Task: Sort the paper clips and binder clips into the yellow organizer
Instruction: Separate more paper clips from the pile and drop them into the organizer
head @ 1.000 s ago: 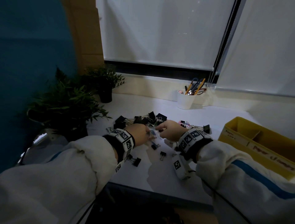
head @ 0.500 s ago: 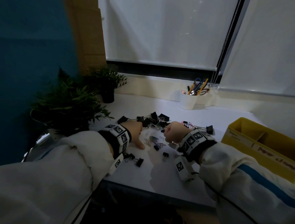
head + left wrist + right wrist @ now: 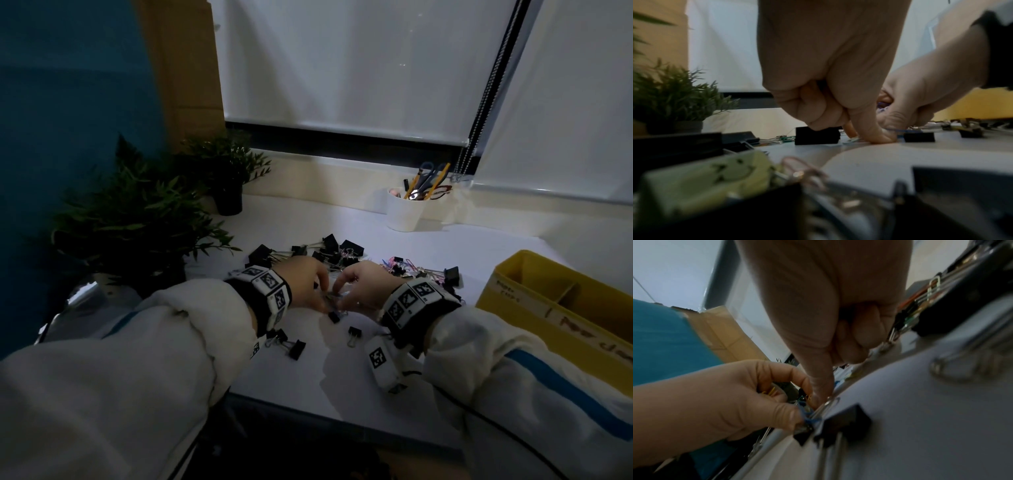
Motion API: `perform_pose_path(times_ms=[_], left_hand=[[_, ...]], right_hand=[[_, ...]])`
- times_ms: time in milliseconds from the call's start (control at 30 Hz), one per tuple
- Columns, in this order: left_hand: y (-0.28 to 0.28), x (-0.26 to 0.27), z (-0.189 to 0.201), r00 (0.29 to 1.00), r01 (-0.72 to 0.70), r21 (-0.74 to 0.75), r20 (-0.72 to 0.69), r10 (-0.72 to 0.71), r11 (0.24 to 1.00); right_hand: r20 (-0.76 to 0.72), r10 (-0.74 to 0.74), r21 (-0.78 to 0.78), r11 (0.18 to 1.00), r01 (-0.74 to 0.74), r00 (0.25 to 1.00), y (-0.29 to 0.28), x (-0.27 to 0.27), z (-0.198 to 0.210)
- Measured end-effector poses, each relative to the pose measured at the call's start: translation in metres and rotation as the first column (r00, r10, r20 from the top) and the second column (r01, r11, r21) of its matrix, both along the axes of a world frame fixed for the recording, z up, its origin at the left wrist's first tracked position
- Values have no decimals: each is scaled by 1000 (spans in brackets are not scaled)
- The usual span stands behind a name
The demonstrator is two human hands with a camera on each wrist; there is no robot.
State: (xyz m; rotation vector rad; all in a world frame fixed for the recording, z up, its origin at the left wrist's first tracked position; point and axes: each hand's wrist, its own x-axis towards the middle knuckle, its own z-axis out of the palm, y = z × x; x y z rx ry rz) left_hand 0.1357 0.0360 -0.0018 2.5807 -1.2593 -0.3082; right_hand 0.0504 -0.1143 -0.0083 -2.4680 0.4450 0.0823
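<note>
Blue paper clip (image 3: 807,416) pinched by left fingers (image 3: 777,412)

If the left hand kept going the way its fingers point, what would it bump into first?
Probably the right hand. The left hand points across at it, fingertips almost meeting over the paper clips; depth is unclear.

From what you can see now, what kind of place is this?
Probably an office or home desk by a window: a white cup of pens and scissors, potted plants, and a roller blind behind.
</note>
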Motion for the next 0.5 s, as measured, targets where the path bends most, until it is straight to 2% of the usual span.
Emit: perform_pose_path(times_ms=[133,333,500], left_hand=[[-4,-2,-2,1000,-4,-26,30,4,1000],[-10,-4,-2,994,-18,14,105,17,1000],[-18,-8,7,977,54,116,198,-76,992]], right_hand=[[16,38,10,999,-38,999,2,6,-4],[60,-37,87,996,32,998,3,6,-11],[18,39,-92,995,-37,999,2,4,-4]])
